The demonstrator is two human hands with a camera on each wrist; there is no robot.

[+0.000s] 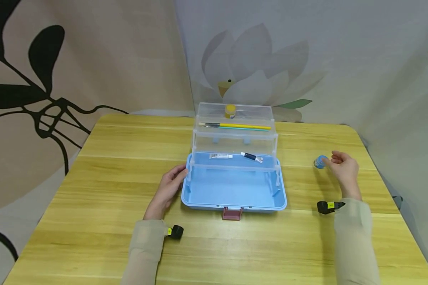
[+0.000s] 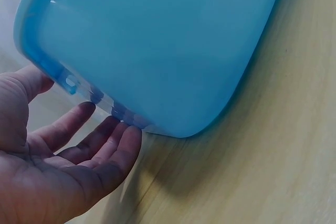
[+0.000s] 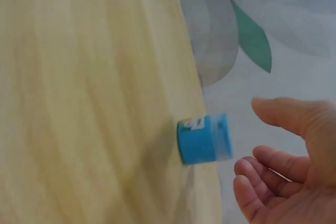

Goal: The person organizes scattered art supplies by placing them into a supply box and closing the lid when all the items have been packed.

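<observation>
My left hand point(image 1: 168, 187) rests its fingertips against the left side of a light blue plastic box point(image 1: 232, 190). In the left wrist view the loosely bent fingers point(image 2: 113, 148) touch the outer wall of the box. Out to the right, a small blue paint jar point(image 1: 320, 162) stands upright on the table, and my right hand point(image 1: 344, 172) is right beside it. The right wrist view shows the thumb and fingers point(image 3: 270, 179) spread apart, with a gap between them and the jar's clear-edged lid.
Clear tiered trays point(image 1: 235, 140) rise from the box's back. They hold a yellow paint jar point(image 1: 230, 111), yellow and teal paintbrushes point(image 1: 246, 126), a white paint tube point(image 1: 220, 156) and a black one point(image 1: 251, 157). A maroon latch point(image 1: 232, 214) hangs in front. Curtains border the wooden table point(image 1: 135, 142).
</observation>
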